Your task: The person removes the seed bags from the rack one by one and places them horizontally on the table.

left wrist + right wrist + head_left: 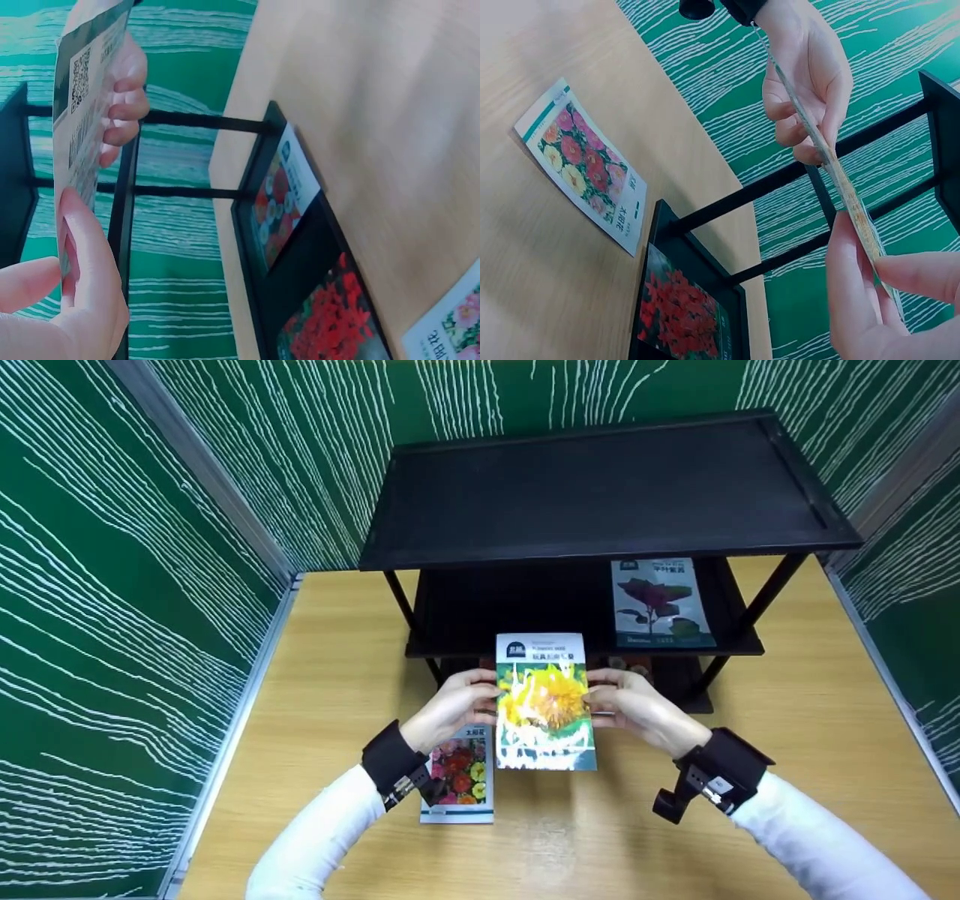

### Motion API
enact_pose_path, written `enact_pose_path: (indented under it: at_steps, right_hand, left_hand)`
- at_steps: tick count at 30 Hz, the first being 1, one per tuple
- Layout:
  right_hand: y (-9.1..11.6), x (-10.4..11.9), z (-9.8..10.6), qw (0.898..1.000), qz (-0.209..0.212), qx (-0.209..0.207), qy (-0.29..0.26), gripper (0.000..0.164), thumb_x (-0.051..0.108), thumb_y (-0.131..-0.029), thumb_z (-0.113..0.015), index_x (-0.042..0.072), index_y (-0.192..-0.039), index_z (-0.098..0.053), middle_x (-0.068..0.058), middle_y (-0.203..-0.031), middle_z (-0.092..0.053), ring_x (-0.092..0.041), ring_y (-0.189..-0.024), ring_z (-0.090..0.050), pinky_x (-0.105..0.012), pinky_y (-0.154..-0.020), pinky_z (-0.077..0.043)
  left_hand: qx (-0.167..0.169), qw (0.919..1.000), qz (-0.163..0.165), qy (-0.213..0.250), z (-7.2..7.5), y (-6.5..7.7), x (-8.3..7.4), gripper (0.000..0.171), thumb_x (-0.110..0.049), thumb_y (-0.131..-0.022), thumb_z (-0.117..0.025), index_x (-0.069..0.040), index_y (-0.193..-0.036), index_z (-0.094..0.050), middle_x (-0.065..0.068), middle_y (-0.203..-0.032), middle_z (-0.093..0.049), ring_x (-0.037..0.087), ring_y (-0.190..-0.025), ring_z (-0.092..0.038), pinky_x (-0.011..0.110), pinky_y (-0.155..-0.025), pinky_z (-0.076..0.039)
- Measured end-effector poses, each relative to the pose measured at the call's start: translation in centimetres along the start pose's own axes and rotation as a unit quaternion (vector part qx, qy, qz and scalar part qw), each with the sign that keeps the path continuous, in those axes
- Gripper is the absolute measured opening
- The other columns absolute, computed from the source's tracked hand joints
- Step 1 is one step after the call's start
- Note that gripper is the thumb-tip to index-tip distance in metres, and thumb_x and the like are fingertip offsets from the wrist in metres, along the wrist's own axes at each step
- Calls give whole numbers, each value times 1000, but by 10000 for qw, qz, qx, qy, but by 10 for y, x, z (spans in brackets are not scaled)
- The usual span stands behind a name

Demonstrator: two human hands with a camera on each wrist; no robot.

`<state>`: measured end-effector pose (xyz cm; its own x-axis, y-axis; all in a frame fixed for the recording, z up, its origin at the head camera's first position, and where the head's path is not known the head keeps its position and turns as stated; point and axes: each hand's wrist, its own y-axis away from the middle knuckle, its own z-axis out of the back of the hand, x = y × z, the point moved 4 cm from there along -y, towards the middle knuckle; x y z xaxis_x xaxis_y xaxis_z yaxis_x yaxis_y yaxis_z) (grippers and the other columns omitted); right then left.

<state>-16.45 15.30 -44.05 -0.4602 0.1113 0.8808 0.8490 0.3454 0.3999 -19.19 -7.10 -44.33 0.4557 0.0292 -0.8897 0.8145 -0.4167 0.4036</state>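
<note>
Both hands hold a flower seed packet (546,701) with a yellow bloom on its front, up off the table before the black shelf rack. My left hand (454,706) pinches its left edge between thumb and fingers. Along the opposite edge, my right hand (639,709) pinches it the same way. The left wrist view shows the packet's back with a printed QR code (79,79); in the right wrist view it appears nearly edge-on. Partly behind the left hand and wrist, another packet (459,780) with red, pink and yellow flowers lies on the table.
The three-level rack has a bare top shelf (607,495). A packet with a dark-leaved plant (658,604) lies on the middle shelf's right side. Down on the bottom shelf are a red-flower packet (326,319) and an orange-and-white one (281,202). Green walls (97,585) surround the table (300,780).
</note>
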Motion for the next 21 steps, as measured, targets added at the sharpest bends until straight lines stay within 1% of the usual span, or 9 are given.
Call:
enact_pose_path:
  at_steps: [5, 10, 16, 21]
  right_hand:
    - [3, -6, -2, 9999, -37, 98, -10, 50, -2, -86, -47, -7, -130, -24, -9, -91, -58, -16, -78, -60, -31, -74, -52]
    - [5, -12, -4, 9998, -63, 160, 102, 50, -1, -86, -48, -6, -130, -25, -9, -92, -57, -15, -74, -58, -30, -73, -52]
    - [6, -18, -5, 9994, 4, 264, 202, 51, 1, -85, -49, -8, -129, -23, -10, -98, -54, -17, -82, -59, -33, -77, -51]
    - [9, -24, -6, 9989, 57, 398, 225, 51, 1, -86, -48, -9, -129, -22, -9, -97, -57, -18, -86, -59, -35, -81, -50]
  left_hand:
    - [27, 10000, 41, -24, 2, 4, 7, 40, -4, -87, -50, 5, -125, -40, 7, -88, -53, 13, -66, -54, 22, -58, -50]
    - [2, 10000, 38, 21, 4, 8, 14, 40, -4, -87, -50, 6, -124, -40, 7, -88, -53, 13, -68, -55, 24, -61, -51]
    - [-68, 9999, 27, 73, 5, 12, 21, 38, -3, -87, -50, 7, -123, -40, 5, -83, -53, 13, -67, -55, 24, -60, -51]
    - [-39, 10000, 35, 77, 5, 15, 25, 36, -3, -87, -50, 6, -120, -42, 5, -83, -53, 13, -68, -54, 22, -57, -49]
